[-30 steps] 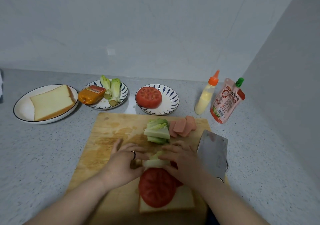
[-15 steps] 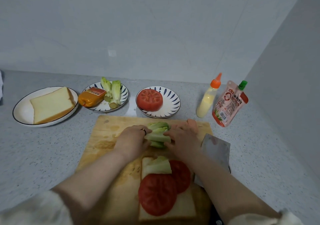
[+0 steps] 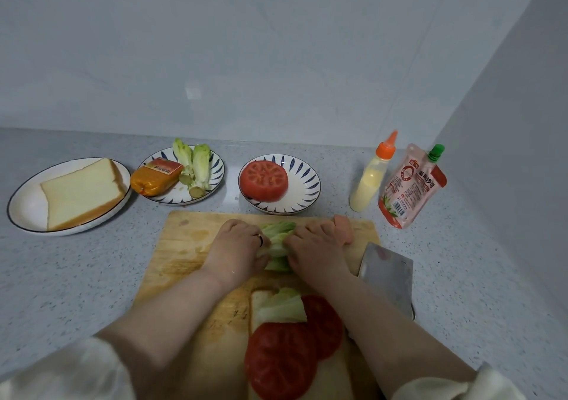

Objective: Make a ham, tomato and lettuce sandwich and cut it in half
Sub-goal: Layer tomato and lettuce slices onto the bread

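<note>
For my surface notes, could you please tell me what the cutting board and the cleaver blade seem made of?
Cutting board: apparently wood, matte, with visible grain and stains. Cleaver blade: likely steel, dull grey with a soft sheen.

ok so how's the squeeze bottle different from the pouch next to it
The squeeze bottle is slim and plain, showing pale yellow sauce; the pouch is wider, flatter and printed in red and white. The bottle ends in a pointed orange nozzle; the pouch has a green screw cap at one top corner. Both stand side by side on the counter, beyond the right far corner of the cutting board.
</note>
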